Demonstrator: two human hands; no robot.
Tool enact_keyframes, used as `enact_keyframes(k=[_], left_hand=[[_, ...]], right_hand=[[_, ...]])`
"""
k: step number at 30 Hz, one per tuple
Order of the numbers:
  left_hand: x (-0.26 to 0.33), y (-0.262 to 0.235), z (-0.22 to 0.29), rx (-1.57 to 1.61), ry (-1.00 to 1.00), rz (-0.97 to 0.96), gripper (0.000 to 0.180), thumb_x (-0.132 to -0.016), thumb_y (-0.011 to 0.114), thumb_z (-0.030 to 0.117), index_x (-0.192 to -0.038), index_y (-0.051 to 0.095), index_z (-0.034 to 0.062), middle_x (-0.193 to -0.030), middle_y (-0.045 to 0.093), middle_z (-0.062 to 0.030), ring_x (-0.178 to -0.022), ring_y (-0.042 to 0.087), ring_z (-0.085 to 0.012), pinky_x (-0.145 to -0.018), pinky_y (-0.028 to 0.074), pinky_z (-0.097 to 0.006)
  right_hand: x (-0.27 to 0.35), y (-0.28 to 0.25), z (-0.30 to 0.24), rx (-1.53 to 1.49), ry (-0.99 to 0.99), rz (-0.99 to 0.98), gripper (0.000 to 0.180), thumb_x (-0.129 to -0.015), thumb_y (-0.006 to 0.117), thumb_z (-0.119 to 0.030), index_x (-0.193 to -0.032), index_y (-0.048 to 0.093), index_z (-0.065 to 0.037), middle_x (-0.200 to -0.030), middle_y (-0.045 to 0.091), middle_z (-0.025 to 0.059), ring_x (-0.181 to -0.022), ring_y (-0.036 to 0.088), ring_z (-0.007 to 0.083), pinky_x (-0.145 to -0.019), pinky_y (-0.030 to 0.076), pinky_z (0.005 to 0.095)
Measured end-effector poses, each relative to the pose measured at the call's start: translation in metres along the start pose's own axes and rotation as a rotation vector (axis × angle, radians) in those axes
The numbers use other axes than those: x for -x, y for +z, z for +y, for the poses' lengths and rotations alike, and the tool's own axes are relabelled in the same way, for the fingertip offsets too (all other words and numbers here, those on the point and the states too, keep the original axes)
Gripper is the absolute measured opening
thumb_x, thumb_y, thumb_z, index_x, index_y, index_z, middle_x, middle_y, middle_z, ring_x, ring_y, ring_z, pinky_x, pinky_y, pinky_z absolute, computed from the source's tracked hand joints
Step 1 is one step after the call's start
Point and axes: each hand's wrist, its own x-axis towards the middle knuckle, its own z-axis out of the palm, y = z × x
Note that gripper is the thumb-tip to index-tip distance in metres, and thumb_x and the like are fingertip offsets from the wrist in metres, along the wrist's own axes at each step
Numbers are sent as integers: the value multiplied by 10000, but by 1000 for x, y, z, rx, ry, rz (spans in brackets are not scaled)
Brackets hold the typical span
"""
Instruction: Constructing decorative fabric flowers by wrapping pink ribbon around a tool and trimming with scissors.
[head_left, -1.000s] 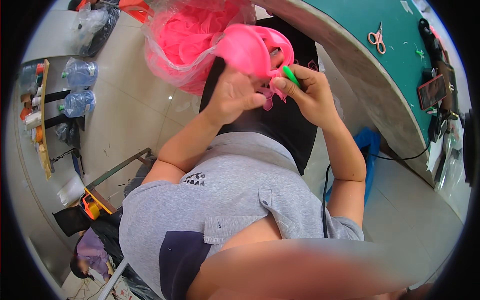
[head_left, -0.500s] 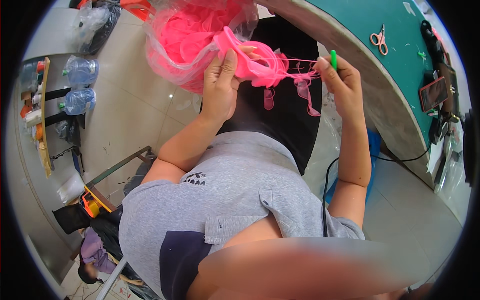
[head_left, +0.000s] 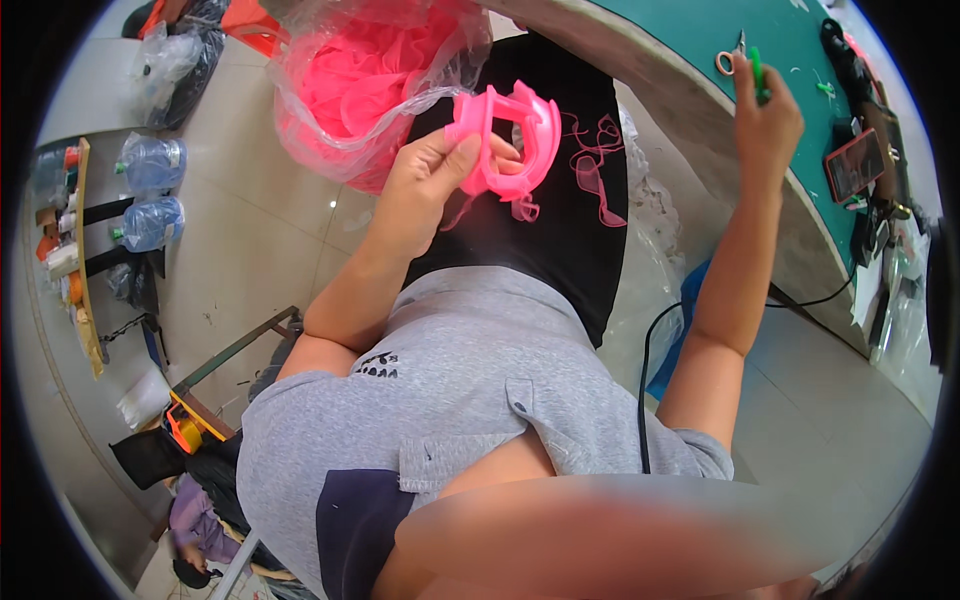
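Note:
My left hand (head_left: pixel 425 190) is closed on a bright pink, soft-looking goggle frame (head_left: pixel 541 140), held up over my lap with its opening showing. A thin pink strip hangs below that hand. To the right, my right hand (head_left: pixel 772 125) is over the green tabletop, fingers closed around a small green-handled tool (head_left: pixel 757 72); the tool's tip cannot be made out. Close to those fingers lies a pair of scissors (head_left: pixel 724 62) with pink-orange handles. Thin pink trimmings (head_left: pixel 590 178) lie on the black cloth (head_left: pixel 500 235) across my lap.
A clear plastic bag (head_left: pixel 290 130) full of pink pieces stands beyond my left hand. The green table (head_left: pixel 690 30) curves along the right, bearing a phone (head_left: pixel 855 173) and small green bits. Large blue bottles (head_left: pixel 150 222) stand at far left. A black cable runs by my right arm.
My right hand has moved away from the pink frame, right and up over the table, with the green-handled tool. My left hand has turned the frame; pink trimmings now lie on the lap cloth.

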Motion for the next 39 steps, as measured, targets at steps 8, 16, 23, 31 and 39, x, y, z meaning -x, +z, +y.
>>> enact_keyframes(k=[8, 16, 23, 31, 39], left_hand=[[5, 8, 13, -99, 137, -13, 263, -960, 497, 180, -1074, 605, -31, -961, 659, -95, -798, 628, -121, -698, 518, -244], [-15, 7, 19, 577, -375, -187, 251, -921, 562, 170, -1071, 619, -23, -876, 650, -59, -739, 618, -71, -649, 519, -196], [-15, -5, -5, 797, -501, -370, 375, -895, 571, 151, -1233, 503, 3, -928, 579, -36, -876, 604, -159, -800, 543, -299], [-11, -3, -12, 1026, -629, -453, 359, -941, 449, 104, -1285, 434, 1, -1050, 562, -134, -938, 603, -235, -795, 554, -311], [-9, 9, 5, 853, -582, -469, 229, -935, 492, 132, -1094, 520, -31, -952, 583, -95, -851, 593, -152, -758, 525, -245]], right_hand=[[-70, 42, 60, 410, -158, -230, 341, -804, 608, -336, -842, 662, -2, -791, 642, 211, -794, 623, 382, -687, 470, 432], [7, -3, -38, -361, -353, -352, 160, -803, 603, -77, -953, 606, -22, -801, 643, 103, -624, 596, 169, -584, 472, 293], [49, -13, -65, -232, -1108, -177, 429, -653, 760, -160, -1065, 652, -101, -728, 586, 2, -541, 504, 120, -484, 410, 241], [51, -19, -66, -41, -1258, -74, 479, -609, 716, -156, -1084, 667, -114, -688, 560, -40, -535, 471, 86, -465, 368, 229], [49, -18, -67, -96, -1260, -127, 473, -605, 694, -144, -1076, 668, -107, -696, 555, -37, -549, 483, 94, -467, 370, 230]])
